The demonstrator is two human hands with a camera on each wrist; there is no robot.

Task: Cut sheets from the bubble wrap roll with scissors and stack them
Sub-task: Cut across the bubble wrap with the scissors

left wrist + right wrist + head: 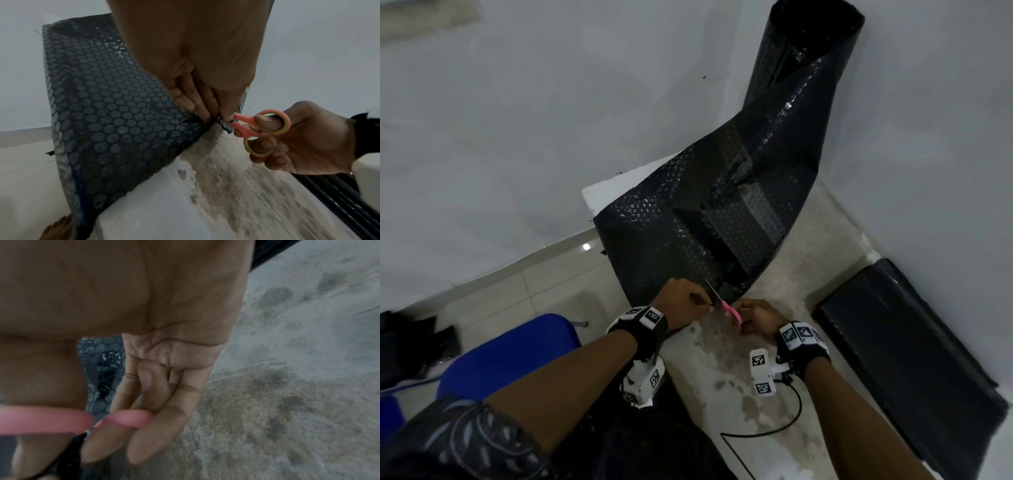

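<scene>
A tall roll of black bubble wrap [804, 61] stands in the wall corner, and its loose sheet [688, 233] drapes down over the stained white table [750, 370]. My left hand [688, 301] pinches the sheet's near edge [123, 113]. My right hand [756, 318] grips pink-handled scissors [732, 312], thumb and fingers through the loops [267, 128]. The blades meet the sheet's edge right beside my left fingertips [203, 113]. In the right wrist view the pink handle [41, 420] is a blur under my palm.
A flat stack of black cut sheets [907, 356] lies on the table to the right. A blue chair [506, 353] stands at lower left, with dark clutter [410, 342] on the tiled floor. A black cable [774, 428] trails over the table near me.
</scene>
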